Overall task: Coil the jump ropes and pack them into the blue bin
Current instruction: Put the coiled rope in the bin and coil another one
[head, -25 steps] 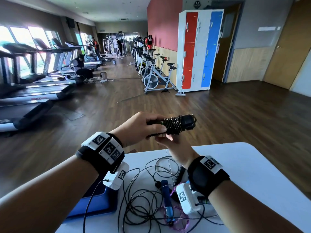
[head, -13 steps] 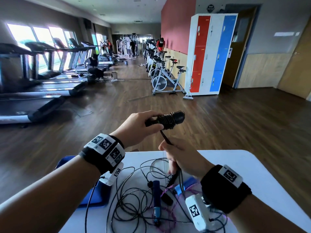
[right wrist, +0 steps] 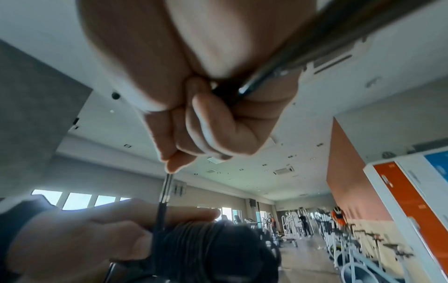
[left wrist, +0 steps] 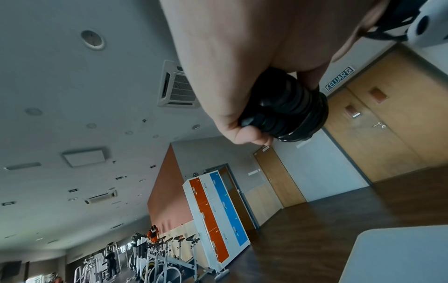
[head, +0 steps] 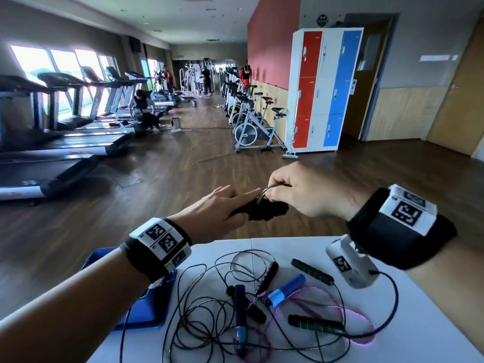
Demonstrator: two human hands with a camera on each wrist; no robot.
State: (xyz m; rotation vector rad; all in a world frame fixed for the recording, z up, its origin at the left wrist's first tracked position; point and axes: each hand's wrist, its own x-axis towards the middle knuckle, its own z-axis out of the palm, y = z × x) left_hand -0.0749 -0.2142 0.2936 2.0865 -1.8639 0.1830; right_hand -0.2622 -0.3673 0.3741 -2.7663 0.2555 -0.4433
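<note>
Above the near edge of the white table (head: 432, 334), both hands raised and joined on one black jump rope bundle (head: 264, 209).

Left hand (head: 217, 213): wrapped round the black handles of the bundle, index finger laid straight along the top, thumb underneath. Seen from the left wrist view: fist closed on the handle end (left wrist: 283, 109), cord turns stacked tight around it.

Right hand (head: 306, 192): fingers curled into a fist, pinching the cord (right wrist: 163, 193) just above the wound section. Cord running down from the fingertips (right wrist: 174, 164) straight onto the coil (right wrist: 206, 249). Blurred dark shaft crossing the top right of the right wrist view; identity not determinable.

Blue bin (head: 146, 305): on the table at left, below the left forearm, mostly hidden by it; contents not visible.

On the table, right of the bin, uncoiled ropes in a tangle:
- thin black cord loops (head: 199, 318), overlapping one another;
- dark blue handle (head: 239, 305) lying across the loops;
- light blue handle (head: 288, 289) just beside it, with pink-purple cord (head: 348, 313) looping to the right;
- black handles (head: 311, 271), one further back, one nearer (head: 314, 323).

Beyond the table: wooden floor, treadmills (head: 52, 163) at left, exercise bikes (head: 251, 127) and red, white and blue lockers (head: 324, 87) at right.
</note>
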